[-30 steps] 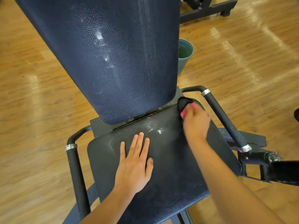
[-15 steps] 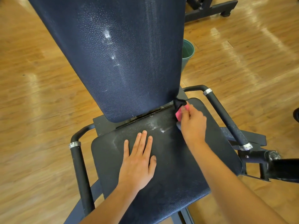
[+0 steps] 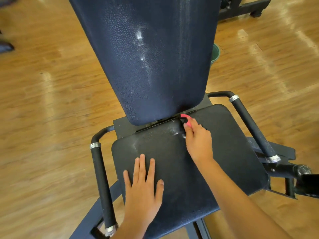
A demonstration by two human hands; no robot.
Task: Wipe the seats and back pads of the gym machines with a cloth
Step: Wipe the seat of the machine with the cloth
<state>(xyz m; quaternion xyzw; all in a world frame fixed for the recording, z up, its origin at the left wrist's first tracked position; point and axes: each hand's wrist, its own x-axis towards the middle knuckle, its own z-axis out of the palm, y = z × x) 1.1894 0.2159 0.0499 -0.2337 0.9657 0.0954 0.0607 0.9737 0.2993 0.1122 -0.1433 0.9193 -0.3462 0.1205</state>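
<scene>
A gym machine fills the view, with a dark seat pad [image 3: 233, 149] and an upright dark blue back pad [image 3: 155, 54] showing white smears. My right hand [image 3: 198, 140] presses a pink and black cloth [image 3: 184, 118] onto the seat's rear edge, just below the back pad's bottom right corner. White wet marks lie on the seat beside the cloth. My left hand [image 3: 143, 188] rests flat with fingers spread on the front left of the seat, holding nothing.
Black padded handles flank the seat, the left handle [image 3: 101, 183] and the right handle [image 3: 252, 128]. A green bucket [image 3: 214, 54] stands on the wooden floor behind the back pad. Another machine's black base [image 3: 245, 7] lies at the top right.
My right hand has slid the cloth leftward along the seat's rear edge, from the right corner toward the middle. My left hand has stayed flat on the seat.
</scene>
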